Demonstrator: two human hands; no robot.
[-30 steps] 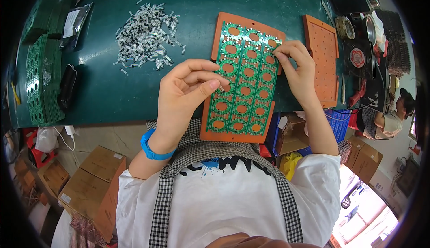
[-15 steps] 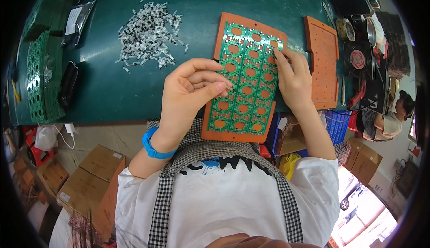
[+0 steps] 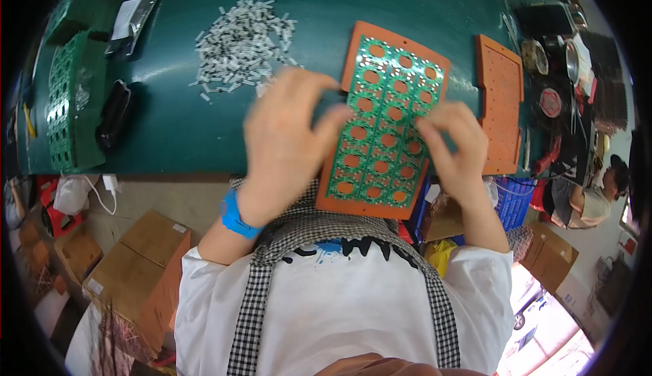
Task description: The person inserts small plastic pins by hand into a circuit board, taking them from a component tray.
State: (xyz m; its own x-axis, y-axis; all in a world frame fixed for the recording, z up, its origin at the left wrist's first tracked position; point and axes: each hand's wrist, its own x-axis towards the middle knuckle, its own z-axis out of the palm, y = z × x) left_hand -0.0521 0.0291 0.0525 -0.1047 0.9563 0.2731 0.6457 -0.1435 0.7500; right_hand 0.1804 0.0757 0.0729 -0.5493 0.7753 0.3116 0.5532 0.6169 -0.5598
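A green circuit board panel (image 3: 370,119) with rows of round cutouts lies on an orange-brown tray (image 3: 360,207) before me. Small white parts stand along the panel's far rows. At its right edge, my right hand (image 3: 460,148) has thumb and index pinched together at the board; whatever is between them is too small to make out. My left hand (image 3: 282,141), smeared by motion, is raised at the panel's left side. Its thumb and index look apart, but the other fingers are hidden. Beyond it lies a heap of small clear-white tubular parts (image 3: 241,43) with dark bits.
A second orange-brown tray (image 3: 501,114) lies to the right, beside cups and tools. Stacked green boards (image 3: 68,104), a black case (image 3: 115,113) and a silver packet (image 3: 132,23) sit left on the green table (image 3: 176,148). Cardboard boxes (image 3: 136,257) stand below; another person (image 3: 591,196) is far right.
My right hand has come nearer along the panel's right edge. The left hand's pinch on a small part has loosened, and that hand now moves in a blur. The whole view has shifted slightly.
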